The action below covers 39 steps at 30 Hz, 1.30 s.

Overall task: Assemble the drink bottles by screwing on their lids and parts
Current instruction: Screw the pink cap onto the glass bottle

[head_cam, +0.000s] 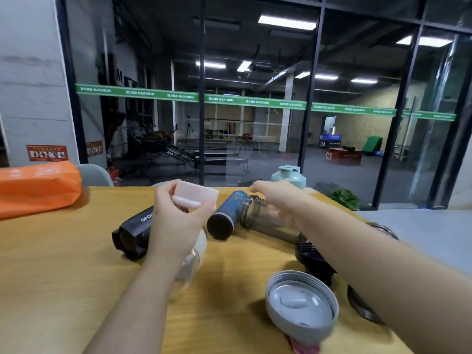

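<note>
My left hand [176, 215] holds a pale pink square-cornered lid [195, 194] up above the table, fingers curled round its near edge. Under that wrist lies a clear bottle [190, 261] on its side. My right hand [270, 194] reaches forward over a smoky grey transparent bottle [265, 219] lying on its side; its fingers are blurred and hold nothing I can see. Beside that lies a blue bottle [227, 213] with its dark base toward me. A black sports bottle [134, 232] lies at the left. A grey screw lid [301, 302] rests upside down near the front.
A mint green bottle [290, 175] stands at the table's [63, 277] far edge. An orange bag [38, 187] lies at the far left. A black ribbed lid [315, 261] and a metal part [362, 305] sit under my right forearm. A glass wall is behind the table.
</note>
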Each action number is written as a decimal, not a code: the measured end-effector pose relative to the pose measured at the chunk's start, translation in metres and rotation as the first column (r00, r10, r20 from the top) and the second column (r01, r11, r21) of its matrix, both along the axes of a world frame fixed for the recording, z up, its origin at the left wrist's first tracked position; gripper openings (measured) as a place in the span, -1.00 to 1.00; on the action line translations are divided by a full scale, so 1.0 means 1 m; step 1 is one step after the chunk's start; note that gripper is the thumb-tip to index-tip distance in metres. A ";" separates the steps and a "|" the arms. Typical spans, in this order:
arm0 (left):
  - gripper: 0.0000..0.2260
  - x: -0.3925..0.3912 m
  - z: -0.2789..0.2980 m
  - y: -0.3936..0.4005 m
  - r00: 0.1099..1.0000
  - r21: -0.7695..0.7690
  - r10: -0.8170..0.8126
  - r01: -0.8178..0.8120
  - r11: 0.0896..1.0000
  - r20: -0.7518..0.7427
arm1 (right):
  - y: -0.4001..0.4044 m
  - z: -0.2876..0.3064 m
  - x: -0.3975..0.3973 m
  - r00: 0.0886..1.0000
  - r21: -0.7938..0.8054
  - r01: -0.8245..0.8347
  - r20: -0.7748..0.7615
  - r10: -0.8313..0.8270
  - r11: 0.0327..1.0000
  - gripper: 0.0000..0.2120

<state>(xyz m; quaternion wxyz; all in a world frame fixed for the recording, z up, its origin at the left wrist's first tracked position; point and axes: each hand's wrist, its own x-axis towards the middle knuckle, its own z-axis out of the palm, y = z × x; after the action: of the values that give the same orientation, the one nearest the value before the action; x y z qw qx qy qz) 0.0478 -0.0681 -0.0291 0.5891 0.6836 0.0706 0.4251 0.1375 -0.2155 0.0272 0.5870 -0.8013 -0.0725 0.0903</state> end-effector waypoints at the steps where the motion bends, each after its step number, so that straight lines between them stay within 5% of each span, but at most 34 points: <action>1: -0.52 0.000 0.001 0.008 1.000 -0.051 -0.018 0.017 0.999 -0.022 | 0.004 -0.004 -0.007 0.999 0.000 -0.039 -0.031 0.039 0.999 -0.59; 6: -0.47 -0.005 0.000 0.035 0.983 -0.313 -0.133 0.088 0.946 -0.125 | 0.021 -0.030 -0.021 0.966 -0.064 -0.183 -0.197 0.168 0.981 -0.77; 15: -0.83 -0.006 0.003 0.041 0.975 -0.471 -0.206 0.145 0.870 -0.079 | 0.045 -0.049 -0.021 0.918 -0.047 -0.250 -0.329 0.222 0.967 -0.32; 21: -0.53 -0.002 -0.006 0.038 0.976 -0.449 -0.165 0.085 0.889 -0.143 | 0.047 -0.050 -0.017 0.924 -0.157 -0.288 -0.304 0.231 0.945 -0.15; 26: -0.68 0.001 -0.009 0.029 0.933 -0.492 -0.298 0.166 0.855 -0.202 | 0.050 -0.051 -0.025 0.924 -0.319 -0.357 -0.260 0.281 0.878 -0.45; 35: -0.64 -0.003 -0.004 0.030 0.926 -0.642 -0.365 0.220 0.734 -0.100 | 0.051 -0.052 -0.025 0.903 -0.310 -0.402 -0.293 0.315 0.862 -0.41; 39: -0.81 -0.007 0.001 0.026 0.924 -0.659 -0.381 0.311 0.685 0.040 | 0.037 -0.041 -0.016 0.923 -0.205 -0.358 -0.227 0.312 0.911 -0.39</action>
<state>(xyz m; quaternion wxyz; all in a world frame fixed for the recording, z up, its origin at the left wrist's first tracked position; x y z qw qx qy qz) 0.0404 -0.0421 -0.0284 0.8553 0.4555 0.1135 0.2194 0.1217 -0.1789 -0.0138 0.4647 -0.8301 -0.1417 0.2738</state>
